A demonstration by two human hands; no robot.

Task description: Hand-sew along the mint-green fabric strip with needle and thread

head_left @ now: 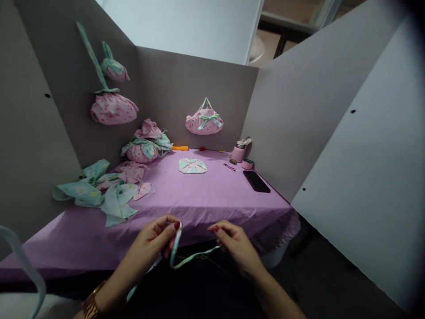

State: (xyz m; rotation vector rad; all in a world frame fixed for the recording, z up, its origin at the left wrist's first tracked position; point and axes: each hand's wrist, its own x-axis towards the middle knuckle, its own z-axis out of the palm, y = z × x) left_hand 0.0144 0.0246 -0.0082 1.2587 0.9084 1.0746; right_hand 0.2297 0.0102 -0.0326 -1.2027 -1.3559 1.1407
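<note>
A narrow mint fabric strip [190,259] with yellow and white patches hangs in a loose bend between my hands, in front of the table's near edge. My left hand [155,239] pinches it between thumb and forefinger, and part of it trails down behind that wrist. My right hand [236,246] is closed, with thumb against forefinger and the strip's other end running into its curled fingers. A fine thread seems to hang below the strip; where it is fastened I cannot tell.
A purple cloth [212,195] covers the table. Fabric scraps [109,190] and a sewn bundle [142,148] lie at left. A folded fabric piece [192,166] sits mid-table. Right of it are a phone [256,181] and pink bottle [238,152]. Pouches [205,122] hang on grey partitions [166,84].
</note>
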